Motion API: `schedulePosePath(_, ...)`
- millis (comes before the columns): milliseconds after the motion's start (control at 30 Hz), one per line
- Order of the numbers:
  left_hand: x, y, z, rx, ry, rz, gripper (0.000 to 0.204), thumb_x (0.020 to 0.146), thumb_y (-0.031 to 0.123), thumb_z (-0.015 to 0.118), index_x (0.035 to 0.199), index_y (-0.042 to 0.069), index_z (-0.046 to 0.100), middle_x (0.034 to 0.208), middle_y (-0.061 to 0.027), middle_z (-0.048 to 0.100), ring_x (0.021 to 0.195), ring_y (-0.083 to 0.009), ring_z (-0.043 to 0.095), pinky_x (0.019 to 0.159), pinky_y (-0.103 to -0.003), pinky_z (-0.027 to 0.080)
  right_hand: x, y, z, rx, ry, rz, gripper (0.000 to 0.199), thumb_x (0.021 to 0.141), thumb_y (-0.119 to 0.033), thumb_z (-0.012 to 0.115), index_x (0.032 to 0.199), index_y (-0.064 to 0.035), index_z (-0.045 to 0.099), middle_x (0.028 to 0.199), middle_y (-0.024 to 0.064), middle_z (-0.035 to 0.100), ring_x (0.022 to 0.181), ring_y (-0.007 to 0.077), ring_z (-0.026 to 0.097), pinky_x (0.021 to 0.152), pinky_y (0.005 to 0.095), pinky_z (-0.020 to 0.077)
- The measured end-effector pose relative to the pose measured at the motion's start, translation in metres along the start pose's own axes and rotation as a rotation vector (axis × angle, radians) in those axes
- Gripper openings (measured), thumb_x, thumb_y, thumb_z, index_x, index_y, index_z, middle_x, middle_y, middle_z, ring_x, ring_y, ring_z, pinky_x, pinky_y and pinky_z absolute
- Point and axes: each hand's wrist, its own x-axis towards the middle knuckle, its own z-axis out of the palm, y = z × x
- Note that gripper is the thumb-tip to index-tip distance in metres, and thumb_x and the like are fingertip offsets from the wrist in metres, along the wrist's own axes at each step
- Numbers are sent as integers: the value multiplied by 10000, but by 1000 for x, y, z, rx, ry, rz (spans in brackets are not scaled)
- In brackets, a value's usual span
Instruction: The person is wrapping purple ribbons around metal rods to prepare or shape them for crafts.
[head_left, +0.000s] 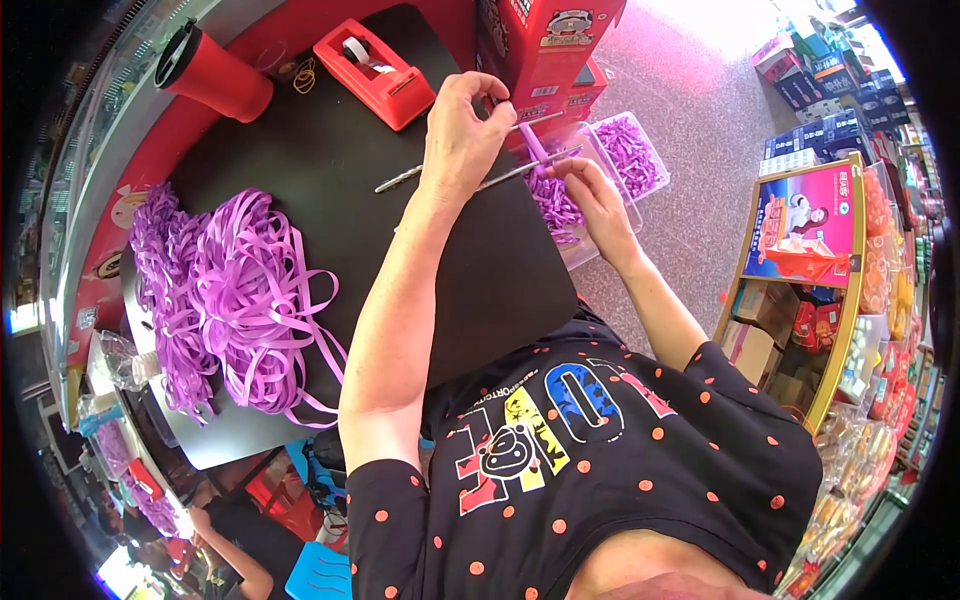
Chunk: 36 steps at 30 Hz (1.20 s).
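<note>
Two thin metal rods [400, 179] slant over the right part of the black table. A short flat purple ribbon [531, 143] crosses both of them near their right ends. My left hand [464, 135] is above the rods, thumb and fingers curled into a pinch; what lies between them is hidden. My right hand [597, 205] pinches at the lower end of the ribbon, its fingertips against the nearer rod. Below the hands, a clear plastic box [583, 252] holds many small folded purple ribbon pieces [557, 207].
A big heap of loose purple ribbon [250, 290] covers the left of the black table [480, 290]. At the back are a red tape dispenser [375, 75], a red tumbler [215, 78] and red cartons [550, 50]. Another clear box [660, 180] of purple pieces and a display shelf [840, 340] are on the right.
</note>
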Motion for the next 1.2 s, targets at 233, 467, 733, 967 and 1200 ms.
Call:
schedulePosePath(233, -15, 46, 2, -755, -48, -548, 104, 837, 68, 557, 927, 17, 559, 769, -49, 569, 665, -134, 560, 614, -272, 507, -13, -39, 0, -121, 6, 19, 195, 958, -139, 503, 1091, -9, 561, 948, 47, 636, 908, 112, 582, 825, 262, 450)
schedulePosePath(467, -102, 75, 30, -1117, -290, -1063, 449, 943, 335, 505, 1155, -60, 473, 1073, -228, 546, 993, -323, 557, 883, -460, 476, 7, -56, -15, -61, -126, 143, 339, 930, -281, 560, 1166, -40, 527, 954, 86, 637, 895, 133, 601, 802, 267, 453)
schedulePosePath(733, -89, 65, 64, -1451, -119, -871, 615, 954, 557, 333, 1351, 91, 277, 1397, -119, 284, 1229, -262, 350, 1014, -465, 305, 23, -57, -15, 234, -76, 294, 306, 952, -296, 544, 1154, -67, 552, 893, 73, 645, 662, 27, 488, 592, 157, 362)
schedulePosePath(967, -92, 44, 66, -1639, -117, -727, 530, 971, 556, 239, 1242, 123, 378, 1310, -59, 388, 1193, -208, 365, 1037, -467, 246, 21, -44, -21, 333, -70, 314, 282, 959, -279, 534, 1148, -71, 556, 909, 88, 656, 637, 23, 494, 576, 158, 370)
schedulePosePath(1200, -95, 48, 62, -1721, -162, -723, 711, 932, 613, 295, 1464, 198, 70, 1533, -91, 88, 1403, -281, 104, 1119, -507, 94, 39, -74, -20, -203, 50, -153, 185, 934, -137, 561, 1049, -12, 635, 939, 72, 678, 850, 106, 619, 762, 212, 471)
